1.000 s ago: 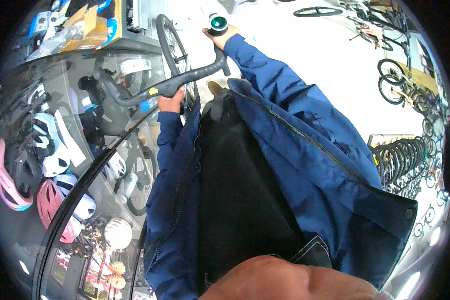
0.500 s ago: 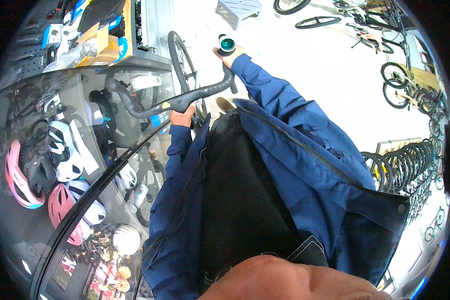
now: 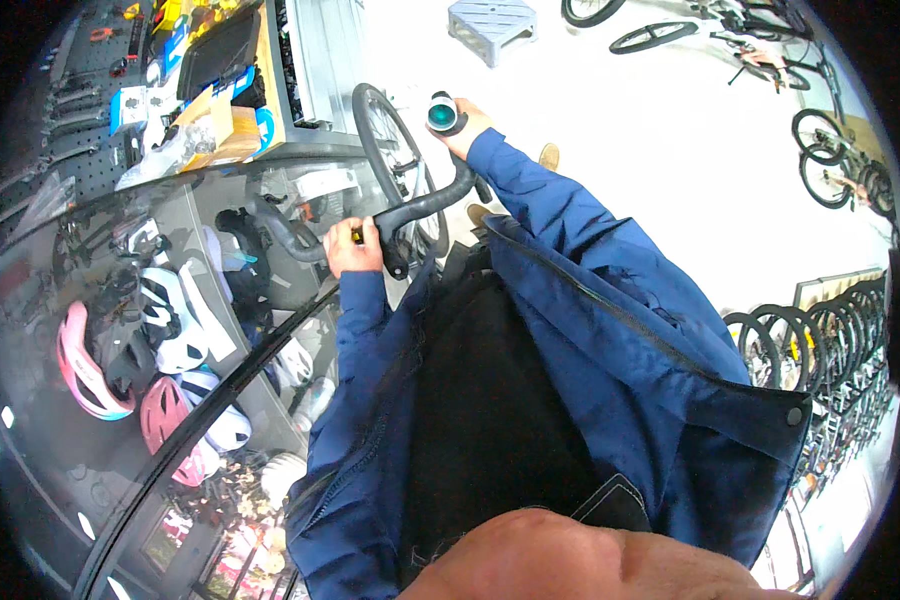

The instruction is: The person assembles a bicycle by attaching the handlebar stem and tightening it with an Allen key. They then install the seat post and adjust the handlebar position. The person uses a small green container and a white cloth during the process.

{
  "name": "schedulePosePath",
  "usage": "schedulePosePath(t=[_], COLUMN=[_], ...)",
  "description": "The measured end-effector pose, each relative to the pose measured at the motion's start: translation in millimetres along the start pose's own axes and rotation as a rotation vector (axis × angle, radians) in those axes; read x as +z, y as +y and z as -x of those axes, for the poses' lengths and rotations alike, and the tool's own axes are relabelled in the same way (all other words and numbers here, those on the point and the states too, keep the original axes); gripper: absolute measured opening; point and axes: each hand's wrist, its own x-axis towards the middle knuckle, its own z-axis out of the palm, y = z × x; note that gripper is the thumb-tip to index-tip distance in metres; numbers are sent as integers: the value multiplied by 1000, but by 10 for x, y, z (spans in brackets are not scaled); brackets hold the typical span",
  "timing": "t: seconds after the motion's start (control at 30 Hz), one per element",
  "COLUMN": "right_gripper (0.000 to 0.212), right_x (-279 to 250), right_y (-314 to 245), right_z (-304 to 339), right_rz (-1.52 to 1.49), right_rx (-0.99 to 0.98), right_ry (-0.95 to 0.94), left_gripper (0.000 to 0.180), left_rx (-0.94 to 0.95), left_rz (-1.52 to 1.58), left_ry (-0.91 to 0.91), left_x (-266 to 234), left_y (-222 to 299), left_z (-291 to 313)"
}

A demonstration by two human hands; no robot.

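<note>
A black-taped drop handlebar (image 3: 425, 206) spans the space in front of me, joined to a bicycle whose front wheel (image 3: 372, 125) stands ahead. My left hand (image 3: 353, 248) is closed around the bar left of its middle, fingers over the top. At the bar's right end, my right hand (image 3: 470, 128) is closed on a short cylinder (image 3: 442, 112) with a pale rim and a round teal-green end facing up. Its exact kind I cannot make out. The handlebar's right bend passes just below that hand, and whether the palm also touches it is hidden.
On my left a glass display case (image 3: 90, 240) holds several helmets (image 3: 168, 405). Beyond it are a workbench with boxes (image 3: 232, 132) and a tool pegboard (image 3: 80, 110). A grey plastic step stool (image 3: 492, 28) is ahead. Bicycles line the right side. My shoe (image 3: 549, 156) shows on the floor.
The handlebar has turned, its left side shifting right and down in view. My left hand's fingers now lie over the bar's top. My right hand has moved slightly left and down with the cylinder.
</note>
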Motion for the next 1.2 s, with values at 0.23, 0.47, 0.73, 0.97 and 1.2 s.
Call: schedulePosePath(t=[0.23, 0.47, 0.73, 0.97, 1.2], right_gripper=[66, 84, 94, 79, 76], right_x=[-107, -304, -5, 41, 45], right_y=[61, 868, 967, 970, 985], right_z=[-12, 14, 71, 107, 96], right_rz=[-36, -413, -190, -183, -175], right_rx=[-63, -134, -425, -315, -353], right_ry=[-93, -340, -190, -261, -228], left_gripper=[30, 35, 38, 38, 37], left_rx=[-3, 56, 35, 24, 37], left_rz=[-265, -218, -280, -214, -210], left_ry=[-132, -99, -192, -150, -168], left_x=[331, 281, 218, 238, 241], left_y=[-101, -52, -120, -134, -183], left_z=[-181, -183, -198, -184, -187])
